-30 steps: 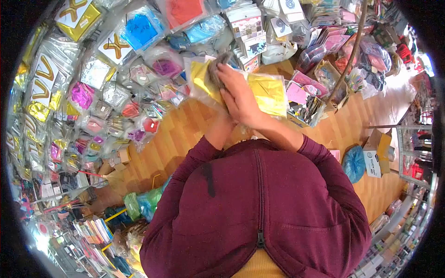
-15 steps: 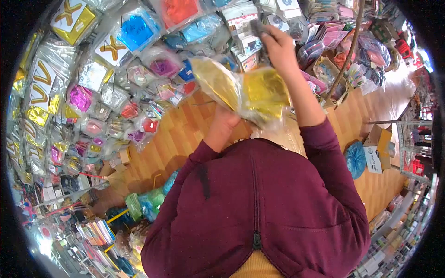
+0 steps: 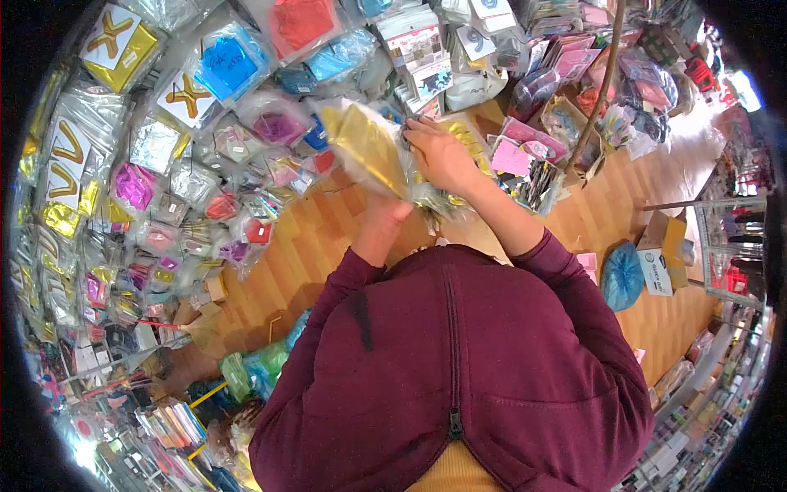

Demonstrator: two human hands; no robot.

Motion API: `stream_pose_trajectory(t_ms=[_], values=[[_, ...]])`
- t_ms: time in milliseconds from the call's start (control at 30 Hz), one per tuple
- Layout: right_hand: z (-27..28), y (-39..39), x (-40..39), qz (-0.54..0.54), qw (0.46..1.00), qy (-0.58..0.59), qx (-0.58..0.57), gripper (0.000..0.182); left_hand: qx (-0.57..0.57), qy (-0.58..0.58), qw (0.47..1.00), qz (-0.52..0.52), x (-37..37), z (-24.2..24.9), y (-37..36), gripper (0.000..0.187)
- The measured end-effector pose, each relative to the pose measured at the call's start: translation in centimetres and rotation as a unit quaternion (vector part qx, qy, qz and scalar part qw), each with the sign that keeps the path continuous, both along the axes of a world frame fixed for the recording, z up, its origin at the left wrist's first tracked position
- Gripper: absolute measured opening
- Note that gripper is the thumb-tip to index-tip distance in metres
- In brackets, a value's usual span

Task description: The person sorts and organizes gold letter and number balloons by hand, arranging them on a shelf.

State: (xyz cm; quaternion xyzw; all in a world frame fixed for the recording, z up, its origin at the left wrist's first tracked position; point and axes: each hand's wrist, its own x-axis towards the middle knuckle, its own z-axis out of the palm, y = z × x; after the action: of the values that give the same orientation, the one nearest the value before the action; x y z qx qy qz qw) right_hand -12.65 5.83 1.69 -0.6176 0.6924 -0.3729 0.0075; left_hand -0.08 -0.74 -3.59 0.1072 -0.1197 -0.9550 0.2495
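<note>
My left hand (image 3: 387, 215) is closed on the lower end of a gold plastic packet (image 3: 365, 148), which stands up tilted in front of me. My right hand (image 3: 443, 156) is closed at the packets' upper part, its fingers bent round a small dark item (image 3: 408, 127) that is mostly hidden. Behind the right hand and forearm shows a second yellow-gold packet (image 3: 469, 143), partly covered. Clear wrapping hangs between the two hands.
Shiny bagged packets (image 3: 225, 66) fill the left and front. A wooden pole (image 3: 601, 94) slants at the right front, near a box of goods (image 3: 566, 123). A blue bag (image 3: 623, 277) and an open carton (image 3: 661, 254) stand on the wood floor (image 3: 590, 221).
My right hand has come down and left, from above the packets to beside the gold one. The gold packet has shifted slightly left, and the view has moved a little.
</note>
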Motion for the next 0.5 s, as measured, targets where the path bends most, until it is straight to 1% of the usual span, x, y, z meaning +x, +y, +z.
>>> stream_pose_trajectory(t_ms=[33, 67, 100, 133, 167, 233, 267, 300, 333, 367, 433, 467, 500], values=[[-0.2, -0.3, -0.6, 0.0, 1.0, 0.003, 0.001, 0.028, 0.001, 0.003, 1.0, 0.0, -0.2, -0.2, 0.0, 0.038], [-0.6, -0.6, -1.1, -0.009, 0.999, -0.035, 0.023, 0.025, 0.003, 0.002, 1.0, 0.003, -0.4, -0.3, 0.0, 0.038], [-0.9, -0.8, -1.6, -0.017, 0.996, -0.072, 0.045, 0.023, 0.003, 0.002, 1.0, 0.009, 2.0, -0.4, 0.8, 0.037], [-0.6, -0.7, -1.9, -0.041, 0.997, -0.049, 0.039, 0.022, 0.003, 0.0, 1.0, 0.017, 1.6, -0.6, 0.9, 0.037], [-1.1, -0.6, -2.4, -0.036, 0.997, -0.049, 0.04, 0.022, 0.004, -0.004, 1.0, 0.024, 1.0, -1.0, 1.0, 0.037], [-3.6, -0.7, -4.3, -0.071, 0.971, -0.074, 0.214, 0.026, 0.003, -0.015, 0.999, 0.039, 0.3, -1.5, 1.0, 0.037], [-6.0, -0.5, -5.5, -0.067, 0.971, -0.075, 0.215, 0.026, 0.004, -0.02, 0.999, 0.045, 7.6, -1.1, 3.4, 0.037], [-9.2, -0.1, -7.0, -0.075, 0.963, -0.07, 0.247, 0.026, 0.004, -0.025, 0.998, 0.049, 9.3, -1.1, 3.9, 0.036], [-10.8, 0.4, -8.2, -0.084, 0.955, -0.063, 0.278, 0.026, 0.004, -0.028, 0.998, 0.053, 0.9, -2.0, 1.0, 0.036], [-10.0, 1.6, -8.6, -0.083, 0.955, -0.061, 0.278, 0.026, 0.003, -0.03, 0.998, 0.057, 9.3, -1.2, 3.7, 0.036], [-8.5, 4.2, -9.0, -0.14, 0.936, -0.248, 0.207, 0.028, 0.003, -0.036, 0.997, 0.066, 10.3, -1.7, 3.1, 0.036], [-8.9, 4.9, -10.1, -0.183, 0.908, -0.337, 0.167, 0.028, 0.004, -0.039, 0.997, 0.071, 10.2, -2.0, 2.6, 0.036], [-9.4, 5.7, -11.0, -0.224, 0.869, -0.423, 0.127, 0.029, 0.007, -0.044, 0.996, 0.076, 9.9, -2.2, 1.8, 0.035]])
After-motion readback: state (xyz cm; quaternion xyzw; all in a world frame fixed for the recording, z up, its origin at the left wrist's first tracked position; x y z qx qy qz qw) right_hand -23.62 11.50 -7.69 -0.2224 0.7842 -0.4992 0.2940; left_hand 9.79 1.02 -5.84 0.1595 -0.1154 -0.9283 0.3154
